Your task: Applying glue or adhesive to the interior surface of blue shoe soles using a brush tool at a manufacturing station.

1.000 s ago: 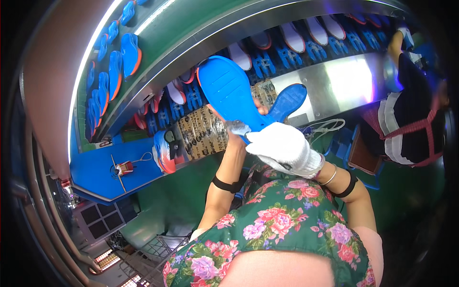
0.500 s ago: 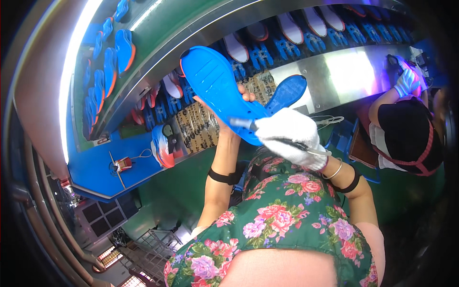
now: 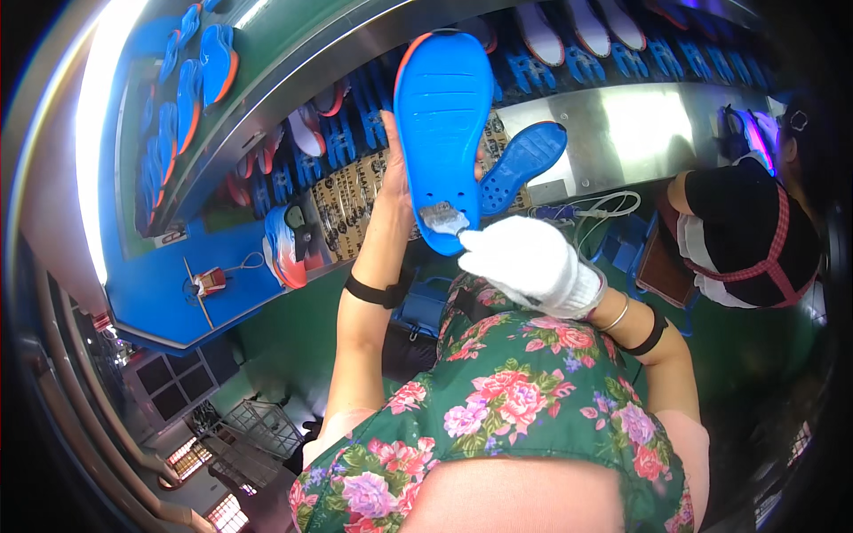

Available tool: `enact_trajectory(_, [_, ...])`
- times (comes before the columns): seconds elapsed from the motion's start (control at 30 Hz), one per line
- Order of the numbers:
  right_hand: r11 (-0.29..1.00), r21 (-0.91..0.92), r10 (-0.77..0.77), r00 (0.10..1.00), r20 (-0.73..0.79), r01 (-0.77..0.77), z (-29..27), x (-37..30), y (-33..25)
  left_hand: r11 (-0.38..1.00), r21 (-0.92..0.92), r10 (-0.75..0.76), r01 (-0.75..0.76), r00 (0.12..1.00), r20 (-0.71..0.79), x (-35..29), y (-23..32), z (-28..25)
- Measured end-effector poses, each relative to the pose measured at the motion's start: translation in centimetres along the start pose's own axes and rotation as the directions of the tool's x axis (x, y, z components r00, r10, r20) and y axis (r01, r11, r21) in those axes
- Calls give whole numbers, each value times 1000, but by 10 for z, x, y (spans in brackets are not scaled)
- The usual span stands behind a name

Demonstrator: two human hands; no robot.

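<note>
A blue shoe sole (image 3: 444, 115) with a thin orange edge is raised in front of me, its wide end pointing away. My left hand (image 3: 394, 169) is closed round its sides, and the sole hides part of the fingers. In a white knit glove, my right hand (image 3: 524, 262) grips a brush (image 3: 444, 218); its handle is mostly covered by the glove. The pale, dark-tipped bristles lie against the sole's narrow near end, by some small holes. Just right of it is a second, smaller-looking blue sole (image 3: 524, 164); what supports it I cannot tell.
Several white-bottomed shoes (image 3: 591, 31) and blue clamp-like racks (image 3: 626, 62) line the far channel. Blue soles fill the upper left shelf (image 3: 293, 58). A blue-orange shoe (image 3: 284, 249) stands on the blue bench (image 3: 160, 302). A co-worker (image 3: 746, 222) sits at right.
The sole has turned more upright and moved right. The brush, blurred above the sole before, now touches its near end. My left arm has shifted left, and the co-worker's arm has moved.
</note>
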State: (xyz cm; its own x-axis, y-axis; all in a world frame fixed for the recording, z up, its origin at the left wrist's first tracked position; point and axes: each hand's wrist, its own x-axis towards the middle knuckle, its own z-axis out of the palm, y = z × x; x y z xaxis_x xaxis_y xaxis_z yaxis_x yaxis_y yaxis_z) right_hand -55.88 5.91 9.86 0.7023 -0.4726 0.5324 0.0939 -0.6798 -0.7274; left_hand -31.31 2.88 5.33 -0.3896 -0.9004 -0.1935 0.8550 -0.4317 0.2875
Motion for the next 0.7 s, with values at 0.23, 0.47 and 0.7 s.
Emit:
enact_trajectory(0.23, [971, 240, 27, 1000, -9, -24, -18, 19, 0, 990, 55, -133, 129, 988, 73, 1, 6, -9])
enact_trajectory(0.47, [961, 277, -24, 999, 43, 11, -14, 24, 8, 881, 450, 13, 144, 945, -327, 10, 16, 2])
enact_trajectory(0.7, [681, 565, 497, 861, 111, -466, -32, 27, 12, 965, 234, -75, 121, 978, -195, 8, 14, 3])
